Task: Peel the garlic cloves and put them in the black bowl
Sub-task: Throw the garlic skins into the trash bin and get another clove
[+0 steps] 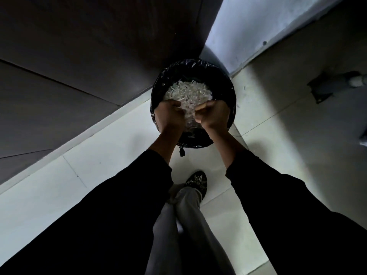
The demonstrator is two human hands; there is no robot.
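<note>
A round bin lined with a black plastic bag stands on the floor against the wall, holding a heap of white garlic peels. Both my hands hover over its near half, backs towards me. My left hand has its fingers curled inward, and my right hand is bunched with thumb against fingers. Pale peels show between and just under the two hands, and the hands seem to grip some of them. No garlic cloves or black bowl are in view.
A dark cabinet front fills the upper left above the pale tiled floor. A white wall runs to the upper right. My legs and one dark patterned shoe are just below the bin. A dark fitting lies on the floor at right.
</note>
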